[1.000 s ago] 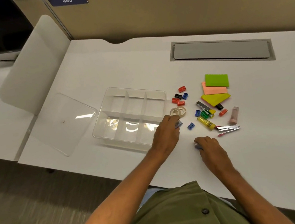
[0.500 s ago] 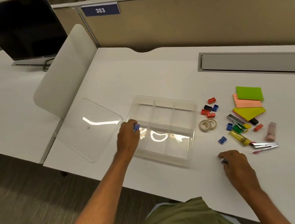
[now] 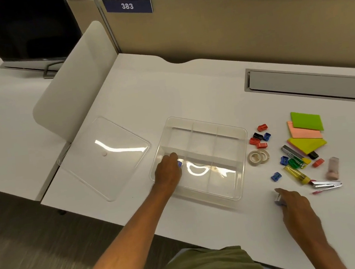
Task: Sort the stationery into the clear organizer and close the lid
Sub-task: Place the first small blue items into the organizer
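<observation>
Clear organizer (image 3: 242, 148) sits mid-desk, lid off, compartments looking empty so far. Left hand (image 3: 168, 171) is inside its near-left compartment w/ a small blue sharpener (image 3: 179, 163) pinched at the fingertips; grip closed on it, low over the floor of the cell, prob. so it drops in w/o bouncing into a neighbour cell. Right hand (image 3: 292, 201) rests on the desk to the right of the organizer, fingers curled over a small pale-blue piece (image 3: 278, 200). Looks like a staged pickup, but can't tell if it's actually gripped or just covered.

Lid (image 3: 105, 156) lies flat just left of the organizer, out of the sorting path, close enough for the final close. Rest of the stationery is grouped right of the organizer: sharpeners (image 3: 259, 137), tape rolls (image 3: 258, 157), sticky notes (image 3: 305, 128), stapler (image 3: 327, 184), eraser (image 3: 333, 167). All on the right-hand side, so the right hand can feed while the left places. Task barely begun.
</observation>
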Available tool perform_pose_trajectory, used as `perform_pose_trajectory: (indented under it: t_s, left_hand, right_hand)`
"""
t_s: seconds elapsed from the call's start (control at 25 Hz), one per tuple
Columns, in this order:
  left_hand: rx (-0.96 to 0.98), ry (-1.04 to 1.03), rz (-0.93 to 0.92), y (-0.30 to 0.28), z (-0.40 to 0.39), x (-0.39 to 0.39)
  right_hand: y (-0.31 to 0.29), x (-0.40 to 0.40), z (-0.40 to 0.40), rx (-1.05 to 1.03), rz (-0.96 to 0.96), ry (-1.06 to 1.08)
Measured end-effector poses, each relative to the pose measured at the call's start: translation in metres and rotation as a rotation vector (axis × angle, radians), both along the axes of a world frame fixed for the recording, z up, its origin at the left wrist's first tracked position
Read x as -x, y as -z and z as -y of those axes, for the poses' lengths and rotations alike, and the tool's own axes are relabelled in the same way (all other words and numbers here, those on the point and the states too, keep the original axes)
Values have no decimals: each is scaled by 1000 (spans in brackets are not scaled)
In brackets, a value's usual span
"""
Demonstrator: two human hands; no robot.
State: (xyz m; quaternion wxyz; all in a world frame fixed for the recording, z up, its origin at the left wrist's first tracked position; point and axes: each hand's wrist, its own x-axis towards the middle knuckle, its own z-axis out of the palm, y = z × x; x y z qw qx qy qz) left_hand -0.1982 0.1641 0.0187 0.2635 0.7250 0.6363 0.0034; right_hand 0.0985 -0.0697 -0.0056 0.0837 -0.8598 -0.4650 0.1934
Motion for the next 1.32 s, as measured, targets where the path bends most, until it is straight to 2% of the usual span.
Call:
perform_pose_trajectory:
  t_s: [0.2, 0.4, 0.48, 0.6, 0.68, 0.88, 1.04, 1.32]
  left_hand:
    - [44, -34, 94, -1, -1, 8]
    - [101, -70, 204, -3, 2, 26]
    - [36, -80, 285, -4, 6, 35]
    - [-226, -123, 335, -2, 15, 48]
    - [-310, -163, 310, 4, 18, 55]
    - [-186, -295, 400, 21, 21, 71]
    - [-160, -354, 465, 24, 23, 73]
    - [-143, -361, 439, 26, 21, 72]
  right_hand:
    - [-29, 11, -19, -88, 64, 38]
    - [-68, 49, -74, -233, -4, -146]
    - [-78, 75, -102, -227, -76, -276]
    - [-88, 120, -143, -280, -65, -587]
    - [-84, 151, -168, -281, -50, -755]
    - [-40, 202, -218, -178, -27, -953]
    - [-14, 211, -234, -152, -7, -982]
    - [4, 221, -235, -137, -6, -1003]
